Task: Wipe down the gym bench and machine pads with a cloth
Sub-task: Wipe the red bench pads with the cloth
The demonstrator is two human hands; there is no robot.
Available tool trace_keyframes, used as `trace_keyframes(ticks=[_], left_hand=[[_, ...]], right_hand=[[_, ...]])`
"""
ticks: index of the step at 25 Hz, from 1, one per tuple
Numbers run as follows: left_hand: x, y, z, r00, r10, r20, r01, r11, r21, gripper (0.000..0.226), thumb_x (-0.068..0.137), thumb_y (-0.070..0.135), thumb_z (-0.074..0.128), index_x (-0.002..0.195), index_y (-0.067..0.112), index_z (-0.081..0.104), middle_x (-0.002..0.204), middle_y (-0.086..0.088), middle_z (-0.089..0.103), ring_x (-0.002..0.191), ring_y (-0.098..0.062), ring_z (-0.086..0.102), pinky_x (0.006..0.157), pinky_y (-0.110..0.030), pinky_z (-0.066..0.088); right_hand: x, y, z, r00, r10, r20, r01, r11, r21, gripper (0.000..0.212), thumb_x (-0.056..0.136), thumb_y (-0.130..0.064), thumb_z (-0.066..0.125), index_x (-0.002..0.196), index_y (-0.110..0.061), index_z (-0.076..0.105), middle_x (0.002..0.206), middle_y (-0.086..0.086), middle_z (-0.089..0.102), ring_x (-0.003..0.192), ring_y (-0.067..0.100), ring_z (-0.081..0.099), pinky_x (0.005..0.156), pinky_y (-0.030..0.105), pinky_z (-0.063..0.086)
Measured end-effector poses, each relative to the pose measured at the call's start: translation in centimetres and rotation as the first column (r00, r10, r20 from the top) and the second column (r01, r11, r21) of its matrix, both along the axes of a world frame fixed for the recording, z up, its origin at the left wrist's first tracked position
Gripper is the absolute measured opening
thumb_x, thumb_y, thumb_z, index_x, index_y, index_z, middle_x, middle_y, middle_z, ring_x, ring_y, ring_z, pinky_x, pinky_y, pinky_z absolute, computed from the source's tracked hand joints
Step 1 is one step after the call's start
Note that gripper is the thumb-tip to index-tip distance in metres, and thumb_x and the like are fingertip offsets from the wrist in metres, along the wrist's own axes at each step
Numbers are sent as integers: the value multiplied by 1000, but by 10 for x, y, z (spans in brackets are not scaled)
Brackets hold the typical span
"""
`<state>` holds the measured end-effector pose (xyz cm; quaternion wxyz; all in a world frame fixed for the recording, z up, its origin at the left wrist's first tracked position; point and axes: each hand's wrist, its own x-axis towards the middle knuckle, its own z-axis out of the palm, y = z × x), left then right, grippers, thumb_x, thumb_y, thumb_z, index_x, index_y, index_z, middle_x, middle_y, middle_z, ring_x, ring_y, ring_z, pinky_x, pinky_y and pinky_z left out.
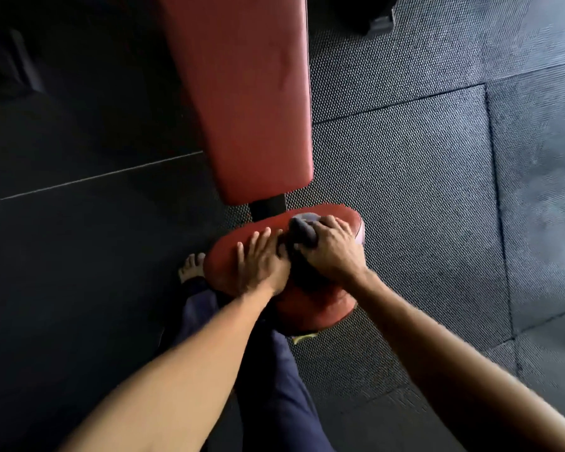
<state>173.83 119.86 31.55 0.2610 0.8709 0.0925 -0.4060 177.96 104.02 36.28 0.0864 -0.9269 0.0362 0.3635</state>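
A red gym bench stands below me, its long back pad (248, 93) running up the frame and its small seat pad (320, 308) nearest me. My right hand (331, 247) grips a bunched dark grey cloth (302, 228) on the seat pad's far end. Just left of it, my left hand (260, 262) rests flat on the seat pad with straight fingers, its thumb side touching the cloth. Part of the seat is hidden under both hands.
Black studded rubber floor tiles (421, 190) surround the bench. A black metal post (268, 207) joins the two pads. My bare foot (191, 267) and blue trouser leg (274, 386) stand left of the seat. Dark equipment sits at the top right (372, 17).
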Motion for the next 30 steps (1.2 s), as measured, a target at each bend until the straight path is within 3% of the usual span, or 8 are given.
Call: trace_keyframes(ticks=[5,8,12,15,20,23,27,30], left_hand=[[-1,-2,-8,998,26,56,-28,999,22,50,104,44,32,153,39,33,164,14,24,153,-9,14,125,-44,0],[-1,-1,-7,999,-13,39,11,999,47,56,101,47,24,156,34,29,165,13,21,153,-8,12,125,-44,0],[0,0,-2,999,-41,-20,42,997,58,59,100,46,16,157,33,26,165,14,18,153,-8,9,125,-41,-1],[1,-1,-5,1000,0,26,0,999,33,50,104,46,30,154,40,31,164,14,24,153,-9,15,125,-44,1],[-2,-3,-11,998,9,55,-12,999,51,49,104,43,38,153,40,34,163,15,26,152,-8,17,125,-44,3],[-1,0,-10,999,4,42,-7,998,59,50,105,39,32,155,34,32,164,14,24,152,-8,15,125,-43,2],[-3,3,-4,999,-22,36,23,999,-22,55,101,44,23,155,38,29,165,10,23,153,-12,15,124,-47,3],[0,1,-5,999,10,42,-9,1000,-15,57,98,48,23,153,38,35,163,9,28,152,-13,19,124,-48,3]], right_hand=[[77,-25,-59,984,-126,-126,107,984,-144,55,91,-58,57,135,-25,60,129,5,55,125,36,51,98,48,48],[74,14,-66,986,-50,-158,32,993,-112,54,89,-62,53,134,-33,60,129,1,55,124,33,50,97,45,46],[26,6,-11,990,112,-80,-107,992,60,65,81,-71,45,140,-44,50,134,-9,53,126,28,50,100,44,48],[9,-36,7,998,45,-37,-46,999,-9,67,84,-71,54,145,-43,46,137,-9,52,130,24,46,100,43,47],[66,-20,-53,999,-47,-26,43,990,-133,46,90,-57,55,128,-30,60,130,-1,58,127,31,49,99,46,44],[41,11,-35,998,33,-55,-35,999,-30,54,84,-60,53,132,-36,58,130,-3,58,122,32,52,96,44,46],[-25,2,51,997,53,65,-62,987,148,66,79,-66,46,133,-31,61,125,-3,61,115,28,56,100,43,45],[-39,-29,62,990,-125,60,112,977,184,55,81,-58,65,131,-37,61,126,-8,59,114,25,54,96,42,50]])
